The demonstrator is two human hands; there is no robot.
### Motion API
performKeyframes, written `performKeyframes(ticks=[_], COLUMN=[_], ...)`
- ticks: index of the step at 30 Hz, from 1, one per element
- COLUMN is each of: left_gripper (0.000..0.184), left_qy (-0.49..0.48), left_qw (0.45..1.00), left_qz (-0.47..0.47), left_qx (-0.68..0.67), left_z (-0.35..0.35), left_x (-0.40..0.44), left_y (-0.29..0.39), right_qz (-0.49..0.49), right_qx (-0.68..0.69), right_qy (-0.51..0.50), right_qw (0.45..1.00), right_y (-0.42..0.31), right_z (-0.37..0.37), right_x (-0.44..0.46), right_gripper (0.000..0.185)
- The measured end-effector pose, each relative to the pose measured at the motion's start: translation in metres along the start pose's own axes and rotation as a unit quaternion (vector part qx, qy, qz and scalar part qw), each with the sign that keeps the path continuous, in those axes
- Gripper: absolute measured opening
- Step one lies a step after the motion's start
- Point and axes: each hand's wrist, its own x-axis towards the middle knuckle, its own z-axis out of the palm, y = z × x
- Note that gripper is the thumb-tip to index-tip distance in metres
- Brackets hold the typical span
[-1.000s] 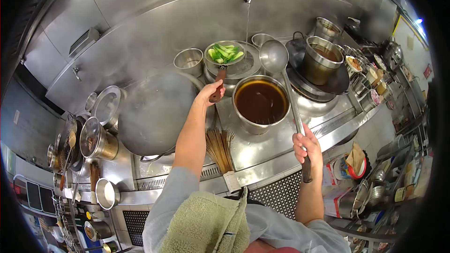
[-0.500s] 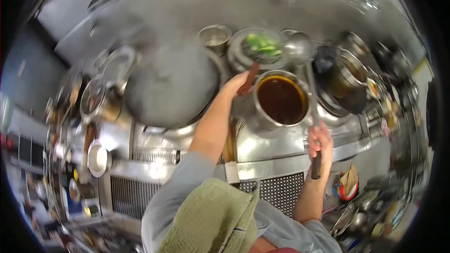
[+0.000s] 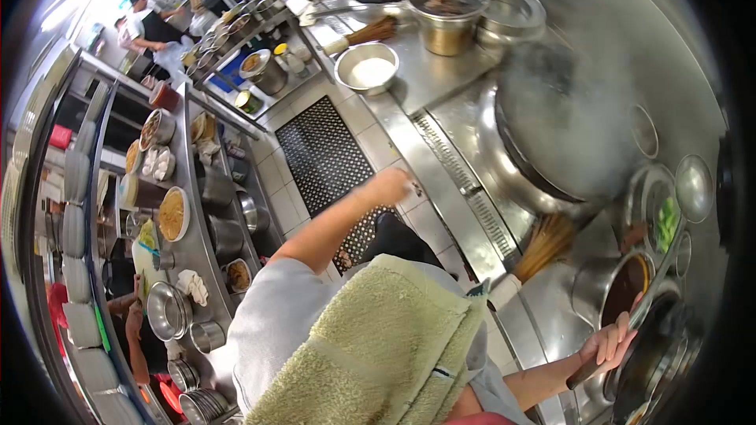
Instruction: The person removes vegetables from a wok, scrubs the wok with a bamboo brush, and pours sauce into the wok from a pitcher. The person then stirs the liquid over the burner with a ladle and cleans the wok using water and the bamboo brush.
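as right fingers [image 3: 611, 341] curl, ladle handle [image 3: 583, 375] within, bowl [image 3: 694, 187] beyond

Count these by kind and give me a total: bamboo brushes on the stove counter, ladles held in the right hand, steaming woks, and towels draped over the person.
Bamboo brushes: 2
Long-handled ladle in the right hand: 1
Steaming wok: 1
Pale green towel: 1
Total: 5
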Motion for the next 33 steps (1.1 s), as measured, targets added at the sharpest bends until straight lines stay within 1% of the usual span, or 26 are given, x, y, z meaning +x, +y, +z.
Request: performKeyframes(ticks=[1, 2, 3, 4, 5, 7, 9, 11, 12, 13, 15, 17, 18, 19, 20, 22, 24, 25, 26, 27, 28, 29, 30, 31, 32, 33], left_gripper=[0.033, 0.033, 0.03, 0.029, 0.028, 0.027, 0.028, 0.029, 0.034, 0.034, 0.035, 0.041, 0.041, 0.041, 0.046, 0.066, 0.056, 0.055, 0.063, 0.06, 0.058, 0.056, 0.055, 0.055, 0.053, 0.052], left_qy=[0.032, 0.09, 0.107, 0.08, 0.05, 0.027, 0.087, 0.114, 0.108, 0.096, 0.228, 0.283, 0.32, 0.361, 0.369, 0.312, 0.303, 0.286, 0.214, 0.203, 0.217, 0.217, 0.213, 0.199, 0.168, 0.133], left_qw=[0.998, 0.993, 0.989, 0.979, 0.959, 0.865, 0.896, 0.918, 0.921, 0.93, 0.955, 0.943, 0.933, 0.919, 0.914, 0.921, 0.944, 0.942, 0.903, 0.922, 0.958, 0.97, 0.972, 0.972, 0.953, 0.915], left_qz=[-0.035, -0.012, -0.008, -0.06, -0.11, -0.162, -0.259, -0.276, -0.271, -0.256, -0.187, -0.172, -0.164, -0.151, -0.16, -0.216, -0.105, -0.053, 0.025, 0.021, -0.022, -0.056, -0.075, -0.085, -0.078, -0.072], left_qx=[-0.028, -0.071, -0.099, -0.179, -0.256, -0.473, -0.349, -0.26, -0.258, -0.245, -0.037, -0.019, 0.017, 0.051, 0.045, 0.09, -0.081, -0.169, -0.371, -0.328, -0.188, -0.095, -0.067, -0.096, -0.238, -0.375], left_z=[-0.032, -0.043, -0.055, -0.074, -0.096, -0.152, -0.223, -0.271, -0.293, -0.312, -0.337, -0.35, -0.353, -0.356, -0.364, -0.377, -0.375, -0.375, -0.368, -0.371, -0.378, -0.381, -0.384, -0.384, -0.381, -0.379], left_x=[-0.008, -0.004, 0.003, 0.01, 0.017, 0.032, 0.048, 0.097, 0.126, 0.157, 0.215, 0.267, 0.29, 0.315, 0.326, 0.363, 0.396, 0.412, 0.425, 0.43, 0.43, 0.426, 0.421, 0.42, 0.418, 0.414], left_y=[-0.028, -0.076, -0.126, -0.17, -0.214, -0.3, -0.33, -0.399, -0.44, -0.479, -0.532, -0.569, -0.592, -0.612, -0.616, -0.651, -0.683, -0.697, -0.712, -0.719, -0.714, -0.709, -0.707, -0.713, -0.719, -0.724], right_qz=[0.008, 0.011, 0.029, 0.046, 0.044, 0.047, 0.032, 0.006, -0.016, -0.041, -0.096, -0.111, -0.109, -0.115, -0.128, -0.141, -0.142, -0.142, -0.146, -0.124, -0.115, -0.095, -0.093, -0.088, -0.084, -0.086], right_qx=[0.015, 0.016, 0.024, 0.031, 0.027, -0.004, -0.034, -0.064, -0.065, -0.085, -0.059, -0.07, -0.092, -0.126, -0.16, -0.27, -0.378, -0.418, -0.456, -0.472, -0.511, -0.547, -0.56, -0.574, -0.584, -0.597], right_qy=[0.002, -0.004, 0.003, 0.011, 0.007, 0.069, 0.09, 0.115, 0.14, 0.135, 0.153, 0.179, 0.209, 0.243, 0.278, 0.348, 0.408, 0.429, 0.445, 0.459, 0.497, 0.531, 0.539, 0.545, 0.538, 0.535], right_qw=[1.0, 1.0, 0.999, 0.998, 0.999, 0.996, 0.995, 0.991, 0.988, 0.986, 0.982, 0.975, 0.968, 0.955, 0.938, 0.886, 0.819, 0.788, 0.757, 0.742, 0.691, 0.641, 0.622, 0.605, 0.601, 0.591], right_y=[0.009, 0.02, 0.031, 0.039, 0.046, 0.062, 0.09, 0.117, 0.137, 0.16, 0.201, 0.217, 0.25, 0.264, 0.272, 0.295, 0.324, 0.338, 0.347, 0.353, 0.36, 0.366, 0.374, 0.379, 0.379, 0.382], right_z=[0.006, 0.003, 0.003, 0.003, 0.002, -0.001, 0.01, 0.006, 0.01, 0.011, 0.015, 0.005, 0.029, 0.038, 0.047, 0.063, 0.072, 0.076, 0.078, 0.082, 0.082, 0.079, 0.082, 0.083, 0.08, 0.079], right_x=[0.003, 0.009, 0.014, 0.019, 0.024, 0.031, 0.036, 0.041, 0.043, 0.045, 0.047, 0.042, 0.058, 0.062, 0.061, 0.064, 0.071, 0.077, 0.083, 0.094, 0.102, 0.11, 0.119, 0.124, 0.124, 0.125], right_gripper=[0.057, 0.057, 0.056, 0.056, 0.056, 0.054, 0.053, 0.052, 0.052, 0.051, 0.05, 0.05, 0.05, 0.049, 0.049, 0.031, 0.014, 0.011, 0.015, 0.011, 0.012, 0.014, 0.016, 0.019, 0.025, 0.041])
